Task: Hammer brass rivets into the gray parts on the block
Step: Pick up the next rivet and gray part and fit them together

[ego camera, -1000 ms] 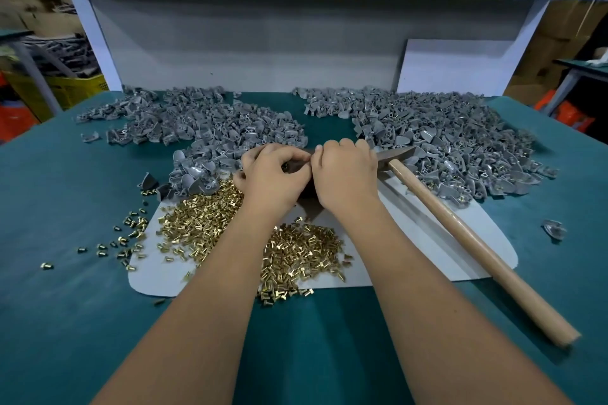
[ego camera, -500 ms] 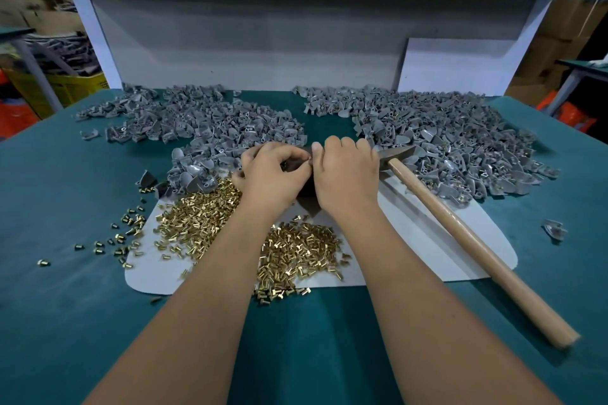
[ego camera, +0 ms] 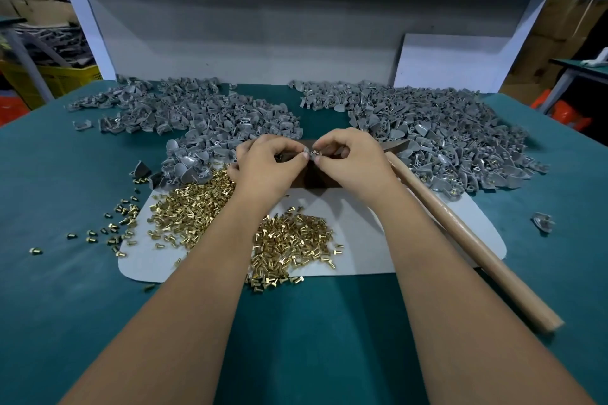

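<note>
Brass rivet [ego camera: 315,152] pinched between both hands (fingertips meeting) — over block [ego camera: 316,174].

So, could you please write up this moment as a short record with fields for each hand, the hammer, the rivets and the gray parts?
left hand: fingers curled, pinching a small piece at its fingertips over the dark block
right hand: pinching the same small gray part; too small to tell more
hammer: lying on the table to the right, wooden handle toward the person, not held
brass rivets: loose heap on the white sheet, some scattered left on the green mat
gray parts: two big piles behind the hands
</note>
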